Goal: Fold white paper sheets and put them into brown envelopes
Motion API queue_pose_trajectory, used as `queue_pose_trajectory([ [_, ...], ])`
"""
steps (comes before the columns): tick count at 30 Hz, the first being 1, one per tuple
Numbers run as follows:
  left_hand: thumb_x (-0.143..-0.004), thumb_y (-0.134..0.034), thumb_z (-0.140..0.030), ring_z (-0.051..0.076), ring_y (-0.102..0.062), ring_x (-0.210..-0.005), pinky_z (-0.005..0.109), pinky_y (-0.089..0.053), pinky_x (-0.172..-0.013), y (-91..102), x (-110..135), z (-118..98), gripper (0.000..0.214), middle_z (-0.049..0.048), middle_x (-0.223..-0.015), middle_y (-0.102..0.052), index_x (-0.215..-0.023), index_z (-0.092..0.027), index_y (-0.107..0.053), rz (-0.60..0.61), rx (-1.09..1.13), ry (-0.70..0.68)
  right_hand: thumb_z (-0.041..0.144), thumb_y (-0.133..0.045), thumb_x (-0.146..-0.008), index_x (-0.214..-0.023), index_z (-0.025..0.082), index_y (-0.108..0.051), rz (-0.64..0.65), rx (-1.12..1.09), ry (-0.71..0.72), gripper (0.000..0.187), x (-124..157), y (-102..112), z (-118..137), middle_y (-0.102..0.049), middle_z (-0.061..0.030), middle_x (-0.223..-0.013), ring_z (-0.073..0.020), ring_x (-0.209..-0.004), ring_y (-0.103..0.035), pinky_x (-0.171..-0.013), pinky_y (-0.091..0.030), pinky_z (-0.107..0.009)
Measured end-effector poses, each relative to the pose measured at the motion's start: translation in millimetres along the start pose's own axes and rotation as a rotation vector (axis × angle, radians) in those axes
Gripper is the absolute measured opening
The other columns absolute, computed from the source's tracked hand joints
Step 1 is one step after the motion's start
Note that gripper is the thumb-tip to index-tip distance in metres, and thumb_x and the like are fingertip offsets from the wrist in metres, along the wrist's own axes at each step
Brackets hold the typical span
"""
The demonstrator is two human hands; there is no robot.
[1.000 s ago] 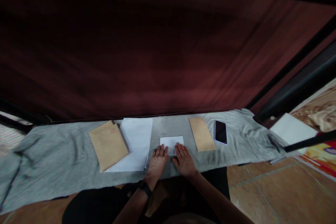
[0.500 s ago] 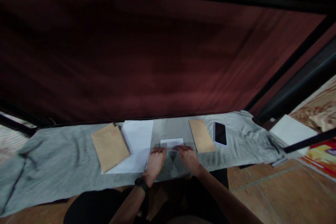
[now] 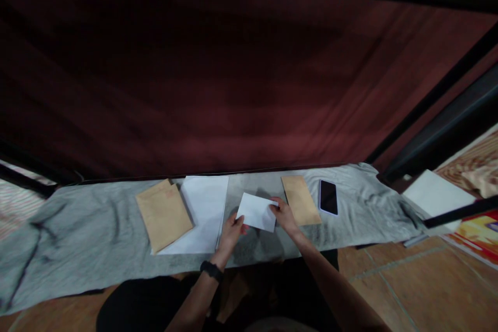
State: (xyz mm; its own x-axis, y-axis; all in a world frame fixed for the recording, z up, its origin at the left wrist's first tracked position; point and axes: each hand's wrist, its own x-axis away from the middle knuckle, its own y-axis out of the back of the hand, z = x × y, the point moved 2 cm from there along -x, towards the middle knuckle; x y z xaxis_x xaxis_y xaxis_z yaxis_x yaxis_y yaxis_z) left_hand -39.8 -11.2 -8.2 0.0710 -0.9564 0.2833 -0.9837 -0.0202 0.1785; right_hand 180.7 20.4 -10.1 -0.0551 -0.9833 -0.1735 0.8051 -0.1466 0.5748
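Note:
Both my hands hold a folded white paper (image 3: 257,211) lifted a little above the grey cloth (image 3: 97,238), tilted down to the right. My left hand (image 3: 231,234), with a black watch on the wrist, grips its lower left corner. My right hand (image 3: 284,216) grips its right edge. A shadow lies on the cloth under the paper.
A large brown envelope (image 3: 163,214) lies on a stack of white sheets (image 3: 202,207) to the left. A narrow brown envelope (image 3: 301,199) and a black phone (image 3: 328,197) lie to the right. A dark red curtain hangs behind. A white board (image 3: 436,192) sits far right.
The hands were flat on the paper, pressing it on the cloth. They have since taken it by its edges and raised it off the cloth, tilted.

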Motion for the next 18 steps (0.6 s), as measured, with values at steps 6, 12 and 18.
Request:
queue_pose_trajectory([
  [6, -0.093, -0.053, -0.037, 0.012, -0.056, -0.040, 0.023, -0.043, -0.043, -15.6, 0.8, 12.8, 0.021, -0.0013, -0.059, -0.064, -0.092, -0.018, -0.059, -0.062, -0.129, 0.098, 0.020, -0.043, -0.096, -0.143, 0.018, -0.051, -0.051, 0.220, 0.193, 0.048, 29.7, -25.5, 8.0, -0.054, -0.0141, -0.146, -0.0261, -0.134, -0.050, -0.111, -0.042, -0.048],
  [12, -0.093, -0.048, -0.020, 0.018, -0.066, -0.054, 0.028, -0.051, -0.057, -11.7, 8.6, 6.7, 0.019, 0.0021, -0.065, -0.068, -0.107, -0.016, -0.061, -0.113, -0.365, 0.083, 0.026, -0.045, -0.101, -0.148, 0.019, -0.047, 0.085, 0.579, 0.413, 0.048, 68.5, -50.2, 8.9, -0.043, -0.0106, -0.157, -0.0247, -0.145, -0.039, -0.117, -0.032, -0.047],
  [18, -0.096, -0.042, -0.020, 0.032, -0.057, -0.127, 0.051, -0.040, -0.108, -24.2, 29.9, -10.0, 0.039, 0.0192, -0.127, -0.066, -0.130, -0.014, -0.058, -0.186, -1.042, -0.426, 0.031, -0.041, -0.103, -0.151, 0.018, -0.043, 0.106, 0.669, 0.426, 0.050, 71.4, -47.9, 2.6, -0.041, -0.0118, -0.158, -0.0261, -0.145, -0.039, -0.119, -0.027, -0.047],
])
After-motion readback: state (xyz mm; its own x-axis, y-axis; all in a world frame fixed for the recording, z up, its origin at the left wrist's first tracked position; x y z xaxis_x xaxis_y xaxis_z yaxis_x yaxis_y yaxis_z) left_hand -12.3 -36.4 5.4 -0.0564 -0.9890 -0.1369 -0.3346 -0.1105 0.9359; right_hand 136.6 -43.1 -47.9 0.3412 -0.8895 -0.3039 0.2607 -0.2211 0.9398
